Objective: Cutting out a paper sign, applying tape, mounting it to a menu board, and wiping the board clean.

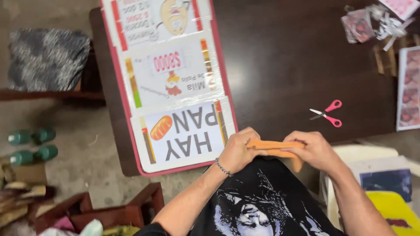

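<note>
My left hand (237, 150) and my right hand (314, 150) both grip a folded orange sheet (274, 147), one at each end, just over the near edge of a dark wooden table (284, 65). A metal bracelet circles my left wrist. Small red-handled scissors (327, 114) lie on the table just beyond my right hand. A large laminated poster board with a red border (175, 83) covers the table's left part, its near edge beside my left hand.
Crumpled clear wrappers and paper scraps (372, 24) sit at the far right corner, with a printed sheet (409, 87) at the right edge. Left of the table are a cushioned chair (48, 57), green bottles (33, 144) on the floor and wooden frames (109, 209).
</note>
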